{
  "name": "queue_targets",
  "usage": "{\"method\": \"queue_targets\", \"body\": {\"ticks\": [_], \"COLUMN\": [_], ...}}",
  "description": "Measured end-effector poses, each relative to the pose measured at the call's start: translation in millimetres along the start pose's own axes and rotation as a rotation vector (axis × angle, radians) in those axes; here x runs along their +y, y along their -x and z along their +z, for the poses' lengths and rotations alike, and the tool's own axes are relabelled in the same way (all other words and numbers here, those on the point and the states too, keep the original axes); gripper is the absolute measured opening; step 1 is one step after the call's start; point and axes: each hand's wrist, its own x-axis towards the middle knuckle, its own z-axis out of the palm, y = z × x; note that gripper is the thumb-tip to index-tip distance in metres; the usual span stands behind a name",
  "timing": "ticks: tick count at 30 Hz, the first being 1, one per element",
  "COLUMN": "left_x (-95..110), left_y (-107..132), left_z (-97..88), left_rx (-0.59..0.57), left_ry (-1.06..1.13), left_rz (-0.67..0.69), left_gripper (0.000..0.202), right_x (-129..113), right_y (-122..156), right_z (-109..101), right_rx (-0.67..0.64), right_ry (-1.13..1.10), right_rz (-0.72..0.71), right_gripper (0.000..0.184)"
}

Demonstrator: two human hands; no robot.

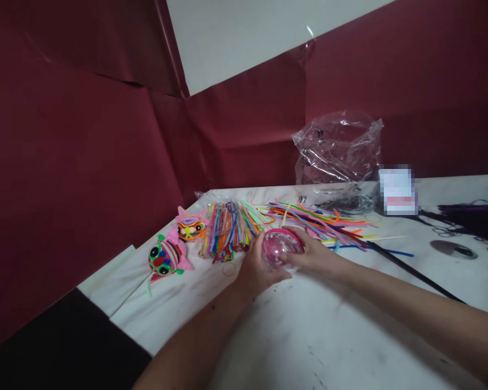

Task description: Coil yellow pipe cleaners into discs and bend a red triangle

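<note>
The clear dome [282, 246], ringed in pink pipe cleaner at its rim, sat just above the counter [309, 341], near the middle of the view, and both hands were on it! The left hand [255, 272] cupped it from the near left side, fingers curled shut around its wall. The right hand [315, 255] clamped it from the far right, fingers wrapped over the rim.

Just behind the dome lay a packed bundle of pipe cleaners [225, 230] in many colours. Beside it, to the right, loose pipe cleaners [321, 219] fanned out across the white counter. A long black stem [410, 271] ran from that spread toward the near right, passing behind the right forearm.

Out to the left, two googly-eyed pipe-cleaner figures lay flat: a pink and orange figure [191, 226] touched the bundle, and a striped figure [165, 256] lay nearer the counter's edge.

Further back, a crumpled clear plastic bag [337, 154] stood upright against the maroon paper backdrop [85, 135]. A blurred label [397, 189] sat just right of it. Dark purple strands [475, 219] lay at the far right.
</note>
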Motion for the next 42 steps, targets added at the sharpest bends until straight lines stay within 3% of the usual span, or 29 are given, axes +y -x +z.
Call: {"method": "queue_targets", "body": {"ticks": [3, 5, 8, 10, 11, 15, 17, 27, 33, 38, 42], "left_x": [-2, 1, 8, 13, 14, 16, 14, 4, 2, 1, 2], "left_y": [1, 1, 0, 0, 0, 2, 3, 1, 1, 3, 3], "left_z": [1.6, 2.1, -0.5, -2.8, -3.4, -1.4, 0.0, -3.1, -2.4, 0.4, -0.1], "left_rx": [0.006, 0.040, 0.085, 0.037, -0.023, -0.339, -0.415, -0.391, -0.404, -0.394, -0.393], "left_ry": [0.032, 0.059, 0.070, 0.019, -0.012, -0.073, -0.083, -0.092, -0.086, -0.058, -0.045], "left_rz": [0.038, 0.080, 0.149, 0.174, 0.179, 0.166, 0.132, 0.053, 0.042, 0.014, -0.009], "left_gripper": [0.105, 0.097, 0.052, 0.022, 0.020, 0.019, 0.016, 0.016, 0.017, 0.018, 0.018], "right_x": [3, 4, 9, 15, 20, 43, 54, 64, 70, 64, 53], "right_y": [1, 0, -7, -13, -16, -25, -28, -42, -48, -46, -43], "right_z": [-4, -14, -33, -44, -48, -53, -52, -50, -56, -59, -59], "right_rx": [0.021, 0.041, 0.136, 0.234, 0.275, 0.391, 0.417, 0.400, 0.425, 0.414, 0.484], "right_ry": [-0.138, -0.232, -0.286, -0.269, -0.255, -0.179, -0.101, 0.053, 0.162, 0.251, 0.321], "right_rz": [0.082, 0.140, 0.225, 0.239, 0.230, 0.155, 0.099, 0.031, 0.035, 0.020, 0.000], "right_gripper": [0.064, 0.054, 0.042, 0.041, 0.043, 0.059, 0.061, 0.059, 0.075, 0.080, 0.077]}}
